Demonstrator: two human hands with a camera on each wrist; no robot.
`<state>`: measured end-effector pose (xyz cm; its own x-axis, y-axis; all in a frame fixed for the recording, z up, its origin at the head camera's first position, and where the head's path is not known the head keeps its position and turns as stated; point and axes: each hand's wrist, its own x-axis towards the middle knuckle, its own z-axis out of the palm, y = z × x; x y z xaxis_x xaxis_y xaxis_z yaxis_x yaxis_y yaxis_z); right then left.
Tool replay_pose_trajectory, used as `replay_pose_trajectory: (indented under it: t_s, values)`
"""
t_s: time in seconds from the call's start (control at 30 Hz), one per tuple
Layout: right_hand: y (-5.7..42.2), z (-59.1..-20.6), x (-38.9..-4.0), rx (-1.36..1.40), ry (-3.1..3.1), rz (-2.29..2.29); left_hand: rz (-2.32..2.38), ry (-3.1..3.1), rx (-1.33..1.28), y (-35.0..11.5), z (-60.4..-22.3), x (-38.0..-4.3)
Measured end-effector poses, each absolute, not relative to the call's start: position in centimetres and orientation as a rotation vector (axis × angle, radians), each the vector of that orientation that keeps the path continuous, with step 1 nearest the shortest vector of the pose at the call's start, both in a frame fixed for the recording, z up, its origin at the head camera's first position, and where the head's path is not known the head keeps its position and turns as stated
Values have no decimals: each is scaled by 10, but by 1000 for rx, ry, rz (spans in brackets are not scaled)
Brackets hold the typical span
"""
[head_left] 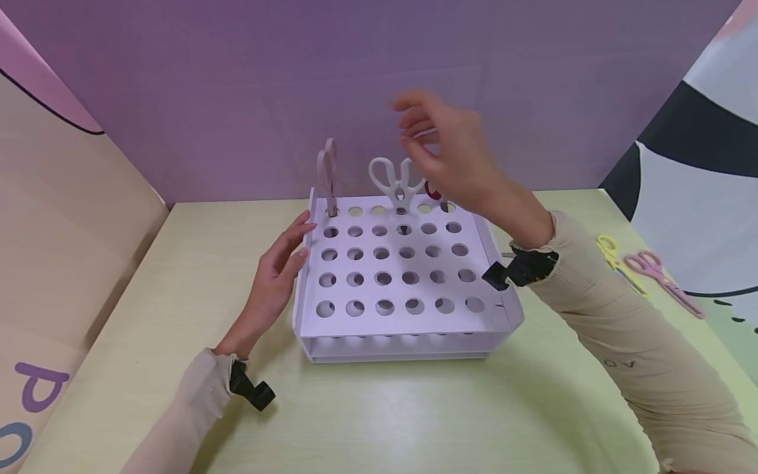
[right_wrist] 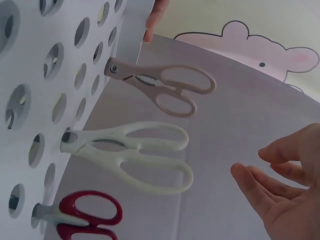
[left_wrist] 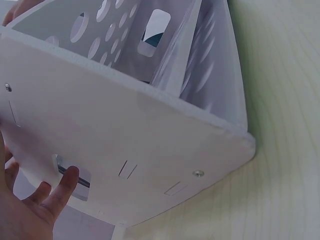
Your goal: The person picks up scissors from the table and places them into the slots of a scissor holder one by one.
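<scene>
A white rack with rows of round holes (head_left: pixel 393 293) stands on the table. Handles up in its back row are a dusty-pink pair of scissors (head_left: pixel 328 172) at the left, a white-handled pair (head_left: pixel 397 187) in the middle and a red-handled pair (right_wrist: pixel 95 215) at the right. My left hand (head_left: pixel 275 273) rests against the rack's left side; one finger lies by the cutout in the side panel (left_wrist: pixel 135 145). Raised above the back right, my right hand (head_left: pixel 453 148) holds nothing, its fingers loosely bent. In the right wrist view it is apart from the scissors handles.
To the rack's right lie yellow scissors (head_left: pixel 618 260) and pink scissors (head_left: pixel 660 280), near the table's right edge. A purple backdrop (head_left: pixel 249 105) rises behind the table (head_left: pixel 177 296), with printed panels at left and right.
</scene>
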<state>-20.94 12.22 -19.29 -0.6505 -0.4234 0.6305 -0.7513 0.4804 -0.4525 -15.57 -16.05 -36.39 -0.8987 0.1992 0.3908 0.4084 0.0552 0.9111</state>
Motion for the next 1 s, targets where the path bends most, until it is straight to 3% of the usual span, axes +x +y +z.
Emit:
replay_pose_trajectory:
  t_s: [1.0]
  values:
    - [218,-230,-144,741,-2422,896,-1947,-2152,-627,-163,-364,-155]
